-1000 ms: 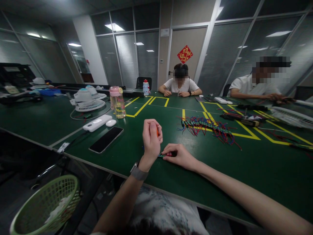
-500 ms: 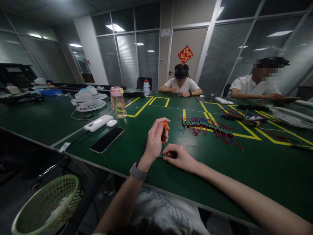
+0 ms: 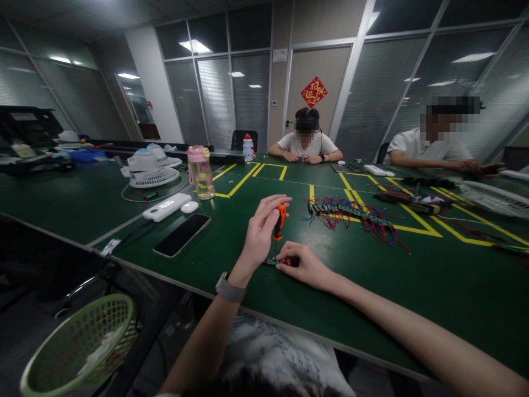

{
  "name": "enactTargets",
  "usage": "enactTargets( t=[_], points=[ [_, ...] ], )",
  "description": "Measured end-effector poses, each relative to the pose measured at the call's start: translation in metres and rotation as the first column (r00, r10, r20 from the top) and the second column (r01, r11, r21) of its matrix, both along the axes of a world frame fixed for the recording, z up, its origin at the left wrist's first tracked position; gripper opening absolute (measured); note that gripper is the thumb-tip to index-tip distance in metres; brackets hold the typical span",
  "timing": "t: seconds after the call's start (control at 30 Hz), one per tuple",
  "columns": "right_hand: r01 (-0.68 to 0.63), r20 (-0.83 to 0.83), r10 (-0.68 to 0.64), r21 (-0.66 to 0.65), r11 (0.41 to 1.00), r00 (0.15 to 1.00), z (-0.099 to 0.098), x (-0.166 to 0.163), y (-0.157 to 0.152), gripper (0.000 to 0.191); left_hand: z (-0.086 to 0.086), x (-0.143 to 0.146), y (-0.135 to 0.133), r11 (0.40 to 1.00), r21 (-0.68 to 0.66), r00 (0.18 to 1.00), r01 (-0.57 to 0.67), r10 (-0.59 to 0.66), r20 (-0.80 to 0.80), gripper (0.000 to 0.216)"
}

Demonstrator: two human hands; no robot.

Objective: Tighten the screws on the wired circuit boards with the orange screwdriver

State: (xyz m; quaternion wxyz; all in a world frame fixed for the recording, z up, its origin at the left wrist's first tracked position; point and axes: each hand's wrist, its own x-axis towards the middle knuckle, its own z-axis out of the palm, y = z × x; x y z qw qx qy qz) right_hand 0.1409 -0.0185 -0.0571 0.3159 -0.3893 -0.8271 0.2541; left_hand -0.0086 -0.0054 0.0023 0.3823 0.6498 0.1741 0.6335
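Observation:
My left hand (image 3: pixel 261 234) pinches the orange handle of a small screwdriver (image 3: pixel 280 220), which stands upright with its tip down on a small connector block (image 3: pixel 276 262) on the green table (image 3: pixel 433 275). My right hand (image 3: pixel 303 263) lies on the table and presses that block down with closed fingers; the block is mostly hidden under them. A grey watch sits on my left wrist. A pile of green connectors with red and blue wires (image 3: pixel 351 215) lies beyond the hands.
A black phone (image 3: pixel 182 235), a white remote (image 3: pixel 166 207) and mouse, a pink-lidded bottle (image 3: pixel 200 172) and small fans (image 3: pixel 144 167) stand to the left. Two seated people work across the table. A green basket (image 3: pixel 78 347) stands on the floor lower left.
My left hand has opened from a fist around the screwdriver to a fingertip pinch, and the orange handle now shows upright. The right hand has stayed on the block.

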Motion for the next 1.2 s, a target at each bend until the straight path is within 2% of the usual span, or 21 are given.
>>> enactTargets(
  t=[0.07,0.1,0.23,0.27,0.33,0.43,0.5,0.6,0.7,0.77,0.8,0.93,0.97,1.13,1.2],
  points=[
    [0.020,0.000,-0.020,0.019,1.000,1.000,0.000,0.000,0.001,0.009,-0.001,0.001,0.001,0.993,-0.052,0.993,0.110,-0.109,0.035,0.030],
    [0.036,-0.002,-0.036,0.031,0.999,0.999,-0.001,0.000,0.002,0.009,-0.001,0.001,0.001,0.993,-0.064,0.994,0.103,-0.101,0.039,0.028],
    [0.083,0.001,-0.084,0.057,0.995,0.996,-0.002,0.000,0.010,0.012,0.000,-0.001,0.001,0.986,0.015,0.986,-0.167,0.167,-0.003,0.015],
    [0.087,0.002,-0.087,0.057,0.995,0.996,-0.003,0.001,0.012,0.012,0.001,-0.001,0.001,0.979,0.035,0.980,-0.199,0.200,-0.017,0.014],
    [0.086,-0.002,-0.086,0.052,0.995,0.996,-0.004,0.002,0.015,0.012,0.001,-0.001,0.001,0.986,0.043,0.987,-0.159,0.160,-0.019,0.020],
    [0.069,-0.011,-0.069,0.043,0.997,0.998,-0.005,0.003,0.016,0.012,0.000,0.000,0.002,1.000,0.005,1.000,-0.012,0.012,0.013,0.029],
    [0.062,-0.010,-0.061,0.045,0.997,0.998,-0.005,0.003,0.015,0.012,0.002,0.000,0.003,1.000,-0.019,1.000,0.009,-0.009,0.003,0.027],
    [0.073,-0.003,-0.073,0.063,0.995,0.997,-0.006,0.002,0.014,0.011,0.009,0.000,0.006,0.997,0.016,0.991,-0.073,0.075,-0.115,0.017],
    [0.086,0.001,-0.086,0.070,0.994,0.996,-0.006,0.001,0.014,0.010,0.020,0.001,0.011,0.973,0.135,0.940,-0.186,0.216,-0.263,0.010],
    [0.084,0.002,-0.084,0.068,0.994,0.996,-0.007,0.001,0.014,0.010,0.025,0.000,0.015,0.968,0.168,0.921,-0.186,0.231,-0.313,0.012],
    [0.079,0.000,-0.079,0.069,0.994,0.997,-0.007,0.001,0.014,0.010,0.027,0.000,0.016,0.975,0.159,0.928,-0.155,0.199,-0.315,0.017],
    [0.055,-0.015,-0.054,0.076,0.996,0.998,-0.007,0.002,0.015,0.011,0.023,-0.005,0.016,0.995,-0.012,0.974,0.096,-0.096,-0.206,0.027],
    [0.054,-0.016,-0.053,0.076,0.996,0.998,-0.007,0.002,0.015,0.011,0.021,-0.006,0.015,0.995,-0.039,0.980,0.096,-0.101,-0.174,0.027],
    [0.048,-0.001,-0.048,0.053,0.997,0.999,-0.004,0.003,0.016,0.011,0.013,-0.013,0.013,0.986,0.039,0.977,-0.163,0.167,-0.131,0.016],
    [0.027,0.003,-0.027,0.033,0.999,1.000,-0.003,0.004,0.017,0.012,0.013,-0.013,0.013,0.989,0.058,0.980,-0.139,0.146,-0.138,0.019]
  ],
)
